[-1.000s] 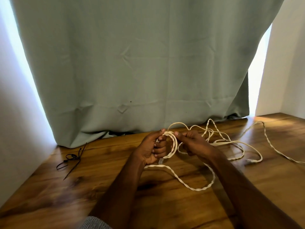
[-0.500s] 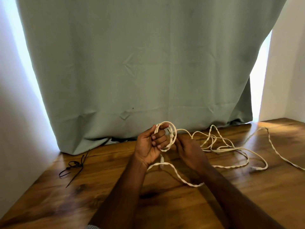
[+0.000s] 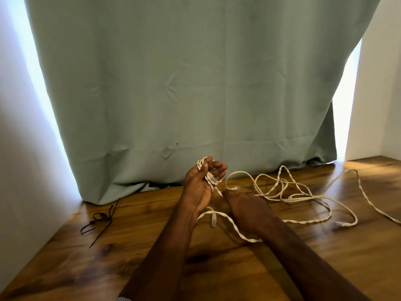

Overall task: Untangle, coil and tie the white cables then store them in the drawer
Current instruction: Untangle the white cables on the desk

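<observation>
Head view is showing the left hand (image 3: 200, 184) raised near the curtain (image 3: 184, 88), fingers curling loosely round a few turns of the white cables (image 3: 282, 192), so it is gripping the started coil. The right hand (image 3: 245, 210) is lying low on the wooden table (image 3: 325, 268), back up; whether its fingers are pinching a strand I cannot tell. Most of the cable is sprawling in loose loops to the right, reaching toward the far right edge. It is looking light, limp and twisted, likely snagging on itself, so taking hold close to the coil seems wisest. Black ties (image 3: 99, 220) are lying at the left.
</observation>
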Action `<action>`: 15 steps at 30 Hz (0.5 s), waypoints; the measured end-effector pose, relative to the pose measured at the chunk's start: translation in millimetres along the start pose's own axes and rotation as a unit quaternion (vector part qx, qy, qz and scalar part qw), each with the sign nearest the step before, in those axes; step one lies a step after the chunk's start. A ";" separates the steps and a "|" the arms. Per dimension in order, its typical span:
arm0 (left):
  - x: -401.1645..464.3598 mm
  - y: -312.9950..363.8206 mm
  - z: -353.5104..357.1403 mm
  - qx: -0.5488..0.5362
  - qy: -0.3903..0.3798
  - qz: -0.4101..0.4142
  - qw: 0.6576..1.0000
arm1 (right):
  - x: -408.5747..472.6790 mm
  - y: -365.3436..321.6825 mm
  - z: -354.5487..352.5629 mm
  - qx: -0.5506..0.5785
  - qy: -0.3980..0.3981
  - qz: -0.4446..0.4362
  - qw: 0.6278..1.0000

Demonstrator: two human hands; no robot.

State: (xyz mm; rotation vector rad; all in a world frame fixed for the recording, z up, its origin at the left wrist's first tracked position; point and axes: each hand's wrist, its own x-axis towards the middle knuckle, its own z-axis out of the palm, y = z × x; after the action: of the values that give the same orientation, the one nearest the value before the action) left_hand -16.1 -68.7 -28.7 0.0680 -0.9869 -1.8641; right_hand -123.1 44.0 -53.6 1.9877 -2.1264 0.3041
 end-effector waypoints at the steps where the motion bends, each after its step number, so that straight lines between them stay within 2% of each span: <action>1: 1.2 -1.8 -0.3 0.020 0.001 0.009 1.000 | 0.3 -0.8 -2.8 -0.010 -0.002 0.004 1.000; 4: 3.9 -5.9 -2.4 0.083 0.012 0.036 0.996 | 0.4 -0.4 -7.8 0.009 0.003 0.001 1.000; 6: 3.3 -5.6 -2.0 0.102 0.012 0.045 0.994 | 0.3 2.6 -10.8 0.103 -0.009 -0.014 0.995; 8: 1.2 -2.2 0.4 0.102 0.009 0.043 0.994 | 1.2 9.6 -13.4 0.258 -0.038 -0.005 0.965; 10: -0.4 -0.6 0.7 0.109 0.021 0.039 0.993 | -0.4 18.5 -15.6 0.419 -0.081 0.037 0.904; 12: -3.9 1.0 -0.8 0.117 0.021 0.027 0.993 | -2.5 27.1 -17.9 0.506 -0.116 0.064 0.852; 15: -11.2 2.5 -6.1 0.055 -0.035 -0.047 0.997 | -4.8 33.5 -19.5 0.491 -0.132 0.053 0.859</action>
State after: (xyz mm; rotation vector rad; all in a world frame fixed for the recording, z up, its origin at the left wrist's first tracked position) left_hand -5.8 -64.0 -35.2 0.1176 -1.1513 -1.9073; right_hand -155.9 56.5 -36.6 2.4828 -2.5295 1.4685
